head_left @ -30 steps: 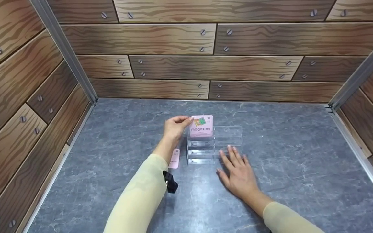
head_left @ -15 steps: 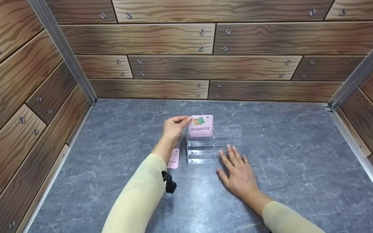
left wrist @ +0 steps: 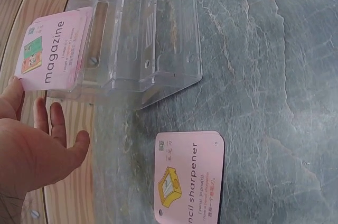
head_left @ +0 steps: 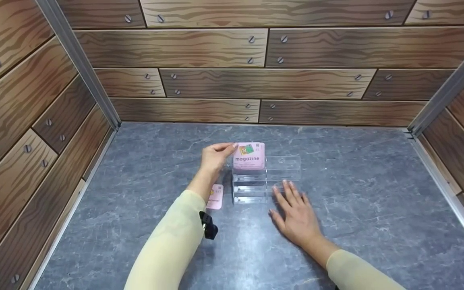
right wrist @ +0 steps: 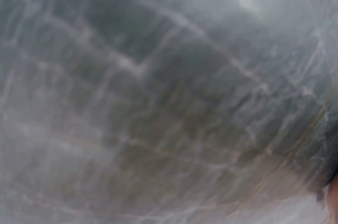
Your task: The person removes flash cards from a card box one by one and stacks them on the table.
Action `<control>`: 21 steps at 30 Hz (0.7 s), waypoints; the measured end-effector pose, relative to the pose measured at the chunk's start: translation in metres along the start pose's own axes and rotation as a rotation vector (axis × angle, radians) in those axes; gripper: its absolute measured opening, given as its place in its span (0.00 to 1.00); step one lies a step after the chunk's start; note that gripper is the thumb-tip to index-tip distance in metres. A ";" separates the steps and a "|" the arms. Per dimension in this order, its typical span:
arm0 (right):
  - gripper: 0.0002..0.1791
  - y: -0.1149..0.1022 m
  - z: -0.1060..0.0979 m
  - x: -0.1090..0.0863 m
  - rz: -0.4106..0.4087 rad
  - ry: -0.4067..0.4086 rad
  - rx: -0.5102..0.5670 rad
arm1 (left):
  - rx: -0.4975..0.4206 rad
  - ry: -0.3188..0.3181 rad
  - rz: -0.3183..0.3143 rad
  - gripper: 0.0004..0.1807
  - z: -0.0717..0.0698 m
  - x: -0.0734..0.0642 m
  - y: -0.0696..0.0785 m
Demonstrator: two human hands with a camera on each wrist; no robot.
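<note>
My left hand (head_left: 215, 158) pinches the upper left corner of a pink flashcard (head_left: 249, 156) printed "magazine", between thumb and index finger. In the left wrist view the other fingers stand off from the flashcard, and more pink card edges show behind it. The flashcard stands leaning in the left part of the rearmost tier of a clear stepped plastic rack (left wrist: 143, 28). My right hand (head_left: 298, 220) lies spread with straight fingers, palm down on the tabletop, fingertips at the rack's front right. The right wrist view shows mostly blurred tabletop.
A second pink flashcard (left wrist: 187, 182), printed with a yellow pencil sharpener, lies on the marbled grey table (head_left: 361, 225) left of the rack, partly behind the left forearm in the head view. Wood-patterned walls (head_left: 191, 112) enclose the table at the back and sides.
My left hand has shifted slightly to the left, and the magazine flashcard's left edge has moved with it. More of the pencil sharpener flashcard shows beside the forearm. The right hand stays still.
</note>
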State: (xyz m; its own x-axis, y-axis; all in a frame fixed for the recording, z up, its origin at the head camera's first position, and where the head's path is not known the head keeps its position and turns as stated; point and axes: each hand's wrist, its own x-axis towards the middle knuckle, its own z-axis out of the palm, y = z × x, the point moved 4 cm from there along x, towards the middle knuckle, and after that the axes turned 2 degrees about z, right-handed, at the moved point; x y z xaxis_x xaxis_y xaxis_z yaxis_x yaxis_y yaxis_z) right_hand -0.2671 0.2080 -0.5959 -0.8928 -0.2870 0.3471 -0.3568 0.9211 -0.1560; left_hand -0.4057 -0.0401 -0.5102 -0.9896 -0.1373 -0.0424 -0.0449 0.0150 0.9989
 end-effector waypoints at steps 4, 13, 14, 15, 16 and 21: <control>0.38 0.000 0.000 0.000 -0.004 0.010 0.003 | 0.000 -0.003 0.005 0.12 -0.002 0.000 0.002; 0.38 0.001 0.001 0.000 -0.012 0.026 -0.002 | 0.006 -0.010 0.000 0.14 -0.006 0.001 0.007; 0.38 0.001 0.001 0.000 -0.013 0.026 -0.001 | 0.007 -0.011 0.000 0.14 -0.006 0.001 0.007; 0.38 0.001 0.001 0.000 -0.012 0.026 0.000 | 0.009 -0.011 0.001 0.15 -0.007 0.000 0.008; 0.38 0.001 0.001 0.000 -0.012 0.025 0.000 | 0.009 -0.011 0.001 0.15 -0.007 0.000 0.009; 0.38 0.001 0.000 0.000 -0.011 0.025 0.000 | 0.002 -0.008 0.012 0.13 -0.008 -0.001 0.014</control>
State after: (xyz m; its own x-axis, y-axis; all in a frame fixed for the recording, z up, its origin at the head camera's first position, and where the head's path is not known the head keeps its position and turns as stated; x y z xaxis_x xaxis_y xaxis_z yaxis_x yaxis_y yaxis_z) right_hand -0.2677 0.2085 -0.5963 -0.8818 -0.2901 0.3719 -0.3661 0.9181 -0.1519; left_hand -0.4041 -0.0473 -0.4963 -0.9911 -0.1296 -0.0306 -0.0333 0.0185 0.9993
